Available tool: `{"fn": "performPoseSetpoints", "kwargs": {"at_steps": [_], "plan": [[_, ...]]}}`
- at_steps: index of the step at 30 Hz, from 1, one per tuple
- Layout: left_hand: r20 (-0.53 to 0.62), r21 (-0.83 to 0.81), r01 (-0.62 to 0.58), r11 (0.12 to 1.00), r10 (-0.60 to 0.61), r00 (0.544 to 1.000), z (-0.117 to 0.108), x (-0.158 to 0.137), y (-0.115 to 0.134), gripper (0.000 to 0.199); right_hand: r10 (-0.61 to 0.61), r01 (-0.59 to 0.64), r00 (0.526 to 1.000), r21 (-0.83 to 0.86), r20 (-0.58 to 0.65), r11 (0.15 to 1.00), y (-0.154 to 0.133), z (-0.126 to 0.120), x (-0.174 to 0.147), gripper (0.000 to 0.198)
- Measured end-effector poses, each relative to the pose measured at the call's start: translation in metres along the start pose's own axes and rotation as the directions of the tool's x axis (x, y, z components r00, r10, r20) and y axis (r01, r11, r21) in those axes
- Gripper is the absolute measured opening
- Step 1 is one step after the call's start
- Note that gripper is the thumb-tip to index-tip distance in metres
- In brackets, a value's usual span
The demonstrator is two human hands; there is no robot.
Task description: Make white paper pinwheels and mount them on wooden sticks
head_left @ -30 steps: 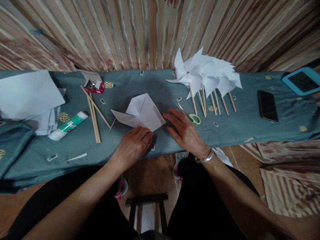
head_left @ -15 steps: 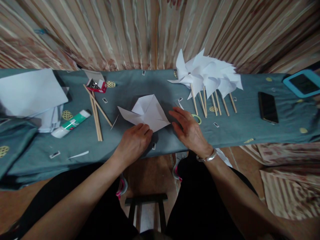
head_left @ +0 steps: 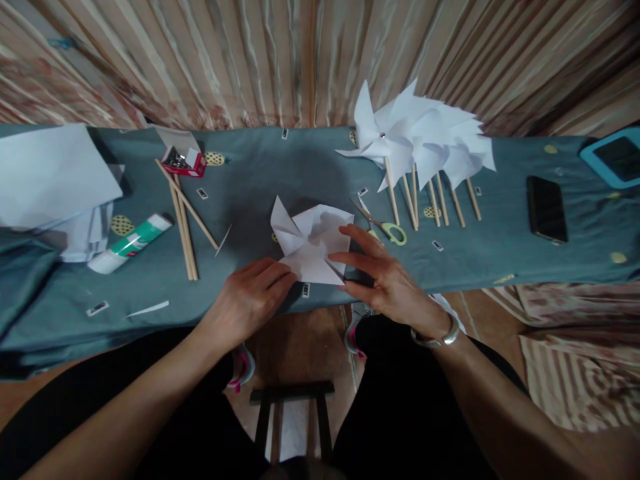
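Note:
A white paper pinwheel with folded blades lies near the table's front edge, with no stick visible on it. My left hand pinches its lower left corner between thumb and fingers. Spread fingers of my right hand rest over its right side, the fingertips at the paper. Scissors with light green handles lie just beyond my right hand. Finished-looking paper pinwheels on wooden sticks overlap in a row at the back right.
On the left are loose wooden sticks, a red box of small metal pins, a green and white glue tube and stacked paper. A phone and a blue-framed device lie at the right. A black stool stands below.
The paper pinwheel has turned and shifted right and nearer me. My right hand has come onto its right side. The scissors, mostly covered before, now show.

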State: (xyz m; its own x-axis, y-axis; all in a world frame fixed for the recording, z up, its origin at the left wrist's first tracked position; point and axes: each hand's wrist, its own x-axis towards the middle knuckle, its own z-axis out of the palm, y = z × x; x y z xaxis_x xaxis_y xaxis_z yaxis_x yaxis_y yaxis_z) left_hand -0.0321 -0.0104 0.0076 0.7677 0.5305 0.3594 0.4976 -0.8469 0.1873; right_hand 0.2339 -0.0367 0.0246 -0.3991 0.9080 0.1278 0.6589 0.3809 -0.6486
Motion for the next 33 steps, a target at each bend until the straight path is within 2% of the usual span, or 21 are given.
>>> {"fn": "performPoseSetpoints", "kwargs": {"at_steps": [7,11,16,19,22,33], "plan": [[0.010,-0.021,-0.017,1.000,0.017,1.000,-0.002,-0.002,0.002,0.012,-0.024,0.025,1.000,0.129,-0.005,0.991,-0.006,0.006,0.006,0.012],[-0.021,-0.015,-0.023,1.000,0.023,1.000,0.001,-0.001,0.004,0.015,0.033,-0.027,0.999,0.151,-0.036,0.988,-0.008,0.013,0.011,0.014],[-0.087,-0.066,-0.004,0.998,-0.002,0.996,0.007,0.000,0.008,0.030,0.095,-0.074,0.978,0.119,-0.183,0.990,-0.007,0.027,0.019,0.012],[-0.058,-0.104,0.018,0.994,-0.024,0.998,0.008,0.001,0.010,0.038,0.121,-0.094,0.957,0.115,-0.262,0.989,-0.006,0.036,0.025,0.007],[-0.020,-0.126,0.028,0.992,-0.031,0.999,0.007,0.003,0.009,0.037,0.150,-0.128,0.936,0.089,-0.318,0.988,-0.008,0.042,0.031,0.009],[-0.008,-0.123,0.043,0.991,-0.045,0.999,0.011,0.001,0.007,0.028,0.122,-0.142,0.933,-0.036,-0.340,0.989,-0.006,0.049,0.041,0.010]]}}
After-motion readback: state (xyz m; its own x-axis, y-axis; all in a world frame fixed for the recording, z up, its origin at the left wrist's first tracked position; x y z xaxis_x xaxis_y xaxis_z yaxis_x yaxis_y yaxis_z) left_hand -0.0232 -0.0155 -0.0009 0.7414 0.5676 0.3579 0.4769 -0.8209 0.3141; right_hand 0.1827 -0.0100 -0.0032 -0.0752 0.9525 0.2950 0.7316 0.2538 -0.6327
